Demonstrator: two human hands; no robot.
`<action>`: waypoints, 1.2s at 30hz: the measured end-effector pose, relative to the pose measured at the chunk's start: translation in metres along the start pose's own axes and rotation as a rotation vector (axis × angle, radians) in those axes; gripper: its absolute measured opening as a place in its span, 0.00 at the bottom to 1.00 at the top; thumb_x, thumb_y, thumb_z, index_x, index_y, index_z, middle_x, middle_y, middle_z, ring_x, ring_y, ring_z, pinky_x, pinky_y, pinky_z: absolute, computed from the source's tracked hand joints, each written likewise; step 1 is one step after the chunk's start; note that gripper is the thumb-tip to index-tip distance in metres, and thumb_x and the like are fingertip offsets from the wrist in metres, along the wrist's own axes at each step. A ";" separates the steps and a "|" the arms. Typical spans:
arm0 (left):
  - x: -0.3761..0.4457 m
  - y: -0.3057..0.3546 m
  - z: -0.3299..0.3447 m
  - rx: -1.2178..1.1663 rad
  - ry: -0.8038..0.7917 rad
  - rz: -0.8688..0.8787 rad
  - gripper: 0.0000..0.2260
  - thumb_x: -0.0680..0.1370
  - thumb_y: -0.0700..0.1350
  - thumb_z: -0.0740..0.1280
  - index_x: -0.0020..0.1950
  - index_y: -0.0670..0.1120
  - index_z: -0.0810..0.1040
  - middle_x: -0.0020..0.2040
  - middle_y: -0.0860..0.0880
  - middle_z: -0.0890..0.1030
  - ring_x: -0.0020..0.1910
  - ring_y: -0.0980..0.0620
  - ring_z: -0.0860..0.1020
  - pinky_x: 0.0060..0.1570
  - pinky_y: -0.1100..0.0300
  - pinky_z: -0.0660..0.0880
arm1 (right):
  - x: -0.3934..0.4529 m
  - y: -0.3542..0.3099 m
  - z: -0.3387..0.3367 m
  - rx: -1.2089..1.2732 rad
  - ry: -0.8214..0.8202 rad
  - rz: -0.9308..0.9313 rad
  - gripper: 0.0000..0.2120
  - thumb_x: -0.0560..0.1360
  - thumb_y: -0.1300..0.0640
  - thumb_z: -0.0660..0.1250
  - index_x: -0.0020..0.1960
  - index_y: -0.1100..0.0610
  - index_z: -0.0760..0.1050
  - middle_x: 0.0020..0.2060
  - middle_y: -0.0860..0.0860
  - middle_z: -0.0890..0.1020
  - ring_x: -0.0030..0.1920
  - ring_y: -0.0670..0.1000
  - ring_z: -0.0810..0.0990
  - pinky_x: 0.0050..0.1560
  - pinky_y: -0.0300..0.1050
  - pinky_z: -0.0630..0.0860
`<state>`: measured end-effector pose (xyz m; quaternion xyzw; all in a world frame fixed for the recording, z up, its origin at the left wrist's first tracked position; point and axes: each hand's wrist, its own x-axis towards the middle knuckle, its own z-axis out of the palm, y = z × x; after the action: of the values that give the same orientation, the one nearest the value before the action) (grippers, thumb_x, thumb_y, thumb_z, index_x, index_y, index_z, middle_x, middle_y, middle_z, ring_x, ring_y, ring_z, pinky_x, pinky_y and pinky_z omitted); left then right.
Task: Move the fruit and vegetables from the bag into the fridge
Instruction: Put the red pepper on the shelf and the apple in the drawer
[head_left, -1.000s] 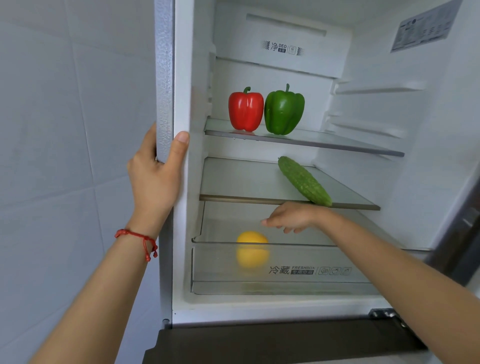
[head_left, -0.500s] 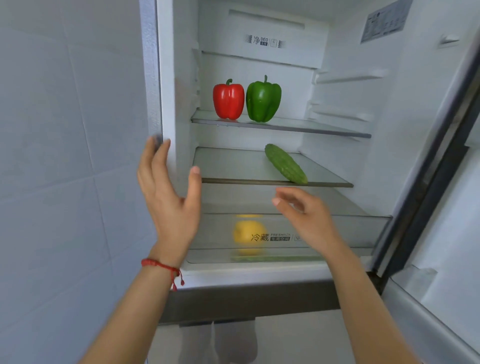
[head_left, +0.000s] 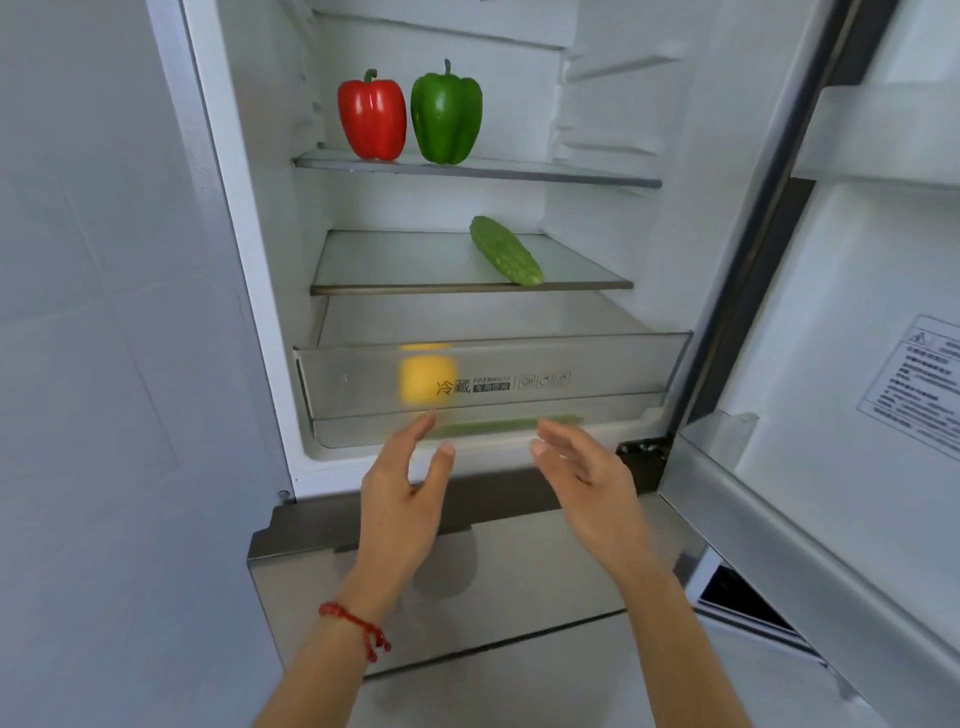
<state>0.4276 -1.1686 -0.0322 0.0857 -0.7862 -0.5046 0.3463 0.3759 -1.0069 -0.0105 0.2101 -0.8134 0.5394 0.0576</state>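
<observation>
The fridge stands open. A red pepper (head_left: 372, 115) and a green pepper (head_left: 446, 117) stand side by side on the top glass shelf (head_left: 571, 175). A green bitter gourd (head_left: 506, 251) lies on the middle shelf (head_left: 395, 265). Behind the clear front of the crisper drawer (head_left: 613, 374) a yellow fruit (head_left: 422, 379) shows, with something green low in the drawer. My left hand (head_left: 400, 499) and my right hand (head_left: 587, 483) hover side by side just in front of the drawer's lower edge, both with fingers apart and holding nothing. No bag is in view.
The fridge door (head_left: 852, 364) swings open on the right, with door shelves and a label. A grey tiled wall (head_left: 104, 312) borders the fridge on the left. Below the fresh compartment is a shut lower drawer front (head_left: 493, 582).
My left hand let go of the fridge's left edge and came down. My right hand drew back out of the drawer area. Both now hang lower, in front of the crisper drawer.
</observation>
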 end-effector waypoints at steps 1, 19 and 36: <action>-0.007 -0.004 0.002 0.034 -0.032 -0.006 0.16 0.77 0.46 0.63 0.64 0.50 0.71 0.60 0.55 0.74 0.61 0.55 0.71 0.62 0.59 0.67 | -0.007 0.007 -0.001 -0.017 0.011 0.015 0.17 0.75 0.50 0.63 0.64 0.50 0.71 0.57 0.42 0.76 0.57 0.41 0.73 0.50 0.25 0.67; -0.155 -0.006 0.050 0.507 -0.400 0.080 0.28 0.74 0.58 0.50 0.65 0.42 0.70 0.62 0.43 0.75 0.61 0.44 0.73 0.61 0.48 0.70 | -0.160 0.086 -0.057 -0.475 -0.011 0.000 0.27 0.75 0.42 0.54 0.67 0.57 0.68 0.66 0.54 0.72 0.67 0.52 0.68 0.64 0.42 0.62; -0.223 0.008 0.127 0.477 -0.942 0.615 0.21 0.75 0.52 0.55 0.58 0.39 0.76 0.55 0.39 0.80 0.54 0.41 0.79 0.52 0.45 0.75 | -0.306 0.104 -0.095 -0.738 0.352 0.429 0.29 0.77 0.39 0.48 0.62 0.58 0.74 0.61 0.57 0.77 0.60 0.57 0.76 0.61 0.50 0.69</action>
<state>0.5151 -0.9635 -0.1599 -0.3024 -0.9349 -0.1752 0.0623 0.5980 -0.8011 -0.1580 -0.0924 -0.9539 0.2411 0.1530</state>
